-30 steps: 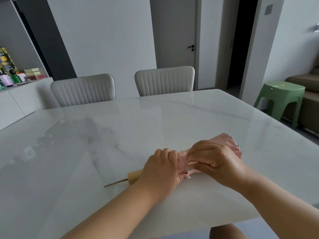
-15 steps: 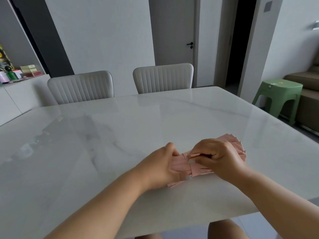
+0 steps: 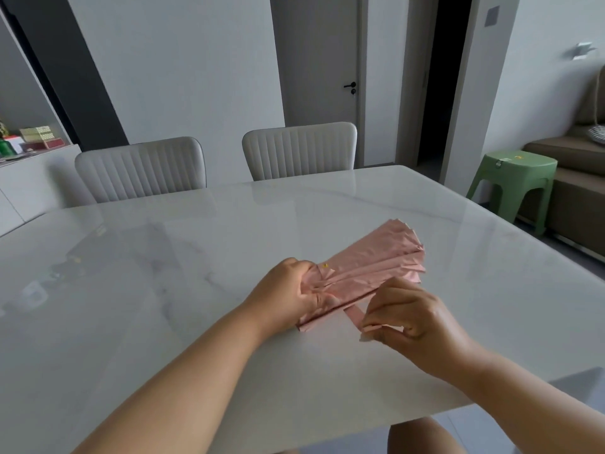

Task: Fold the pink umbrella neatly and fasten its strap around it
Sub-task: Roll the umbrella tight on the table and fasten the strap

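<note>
The left hand (image 3: 288,296) grips the near-left end of the umbrella (image 3: 370,270), fingers curled round the gathered fabric and pinning it to the table (image 3: 163,273). The right hand (image 3: 412,319) pinches the free end of the strap (image 3: 355,317) between thumb and fingertips, just in front of the bundle and clear of it. The strap runs from the bundle's near edge out to that pinch.

The umbrella lies folded on the table, nearer its front edge than its far edge, right of centre, angled from near-left to far-right. The far-right end fans out into loose pleat tips. A small yellow snap (image 3: 325,265) sits on the fabric beside the left hand.

Handling, as judged:
- The canopy is thin, soft and light; it likely springs open if released, so the holding grip should stay round the gathered end.
- The fabric looks smooth and may slide on the polished table; press down while wrapping.
- The ribs inside give stiffness along the length only; avoid bending across them.
- Take the strap by its tip and keep it taut and flat, and bring it over the bundle toward the snap.
</note>
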`<state>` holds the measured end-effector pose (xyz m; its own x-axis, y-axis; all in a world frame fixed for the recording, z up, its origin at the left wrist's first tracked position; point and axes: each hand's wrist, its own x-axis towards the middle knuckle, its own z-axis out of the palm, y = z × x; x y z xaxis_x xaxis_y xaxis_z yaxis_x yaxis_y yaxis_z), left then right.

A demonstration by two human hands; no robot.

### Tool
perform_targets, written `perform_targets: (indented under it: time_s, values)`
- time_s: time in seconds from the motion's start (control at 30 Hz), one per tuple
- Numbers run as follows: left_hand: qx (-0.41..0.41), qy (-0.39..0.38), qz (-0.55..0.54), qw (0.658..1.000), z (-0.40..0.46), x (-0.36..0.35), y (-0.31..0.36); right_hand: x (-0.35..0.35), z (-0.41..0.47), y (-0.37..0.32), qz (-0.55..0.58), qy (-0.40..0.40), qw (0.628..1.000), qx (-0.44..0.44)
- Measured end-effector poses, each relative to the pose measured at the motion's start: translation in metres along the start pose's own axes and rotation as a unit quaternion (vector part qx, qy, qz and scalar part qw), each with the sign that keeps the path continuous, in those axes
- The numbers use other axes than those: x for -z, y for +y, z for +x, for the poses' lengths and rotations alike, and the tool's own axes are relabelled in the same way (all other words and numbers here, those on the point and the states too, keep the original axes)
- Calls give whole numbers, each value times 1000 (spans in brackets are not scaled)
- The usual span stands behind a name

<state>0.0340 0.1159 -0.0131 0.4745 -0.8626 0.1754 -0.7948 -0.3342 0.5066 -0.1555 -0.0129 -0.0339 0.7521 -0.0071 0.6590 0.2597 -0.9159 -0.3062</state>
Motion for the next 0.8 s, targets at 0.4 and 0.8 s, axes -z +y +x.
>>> perform_targets:
  time_s: [0.4,0.8]
  values:
    - [-73,-37,171,982,-5,-26,17,8,44,30,-19,-35,998,-55]
    - [-139,-5,237,962,-16,-30,16,8,61,21,61,-43,946,-317]
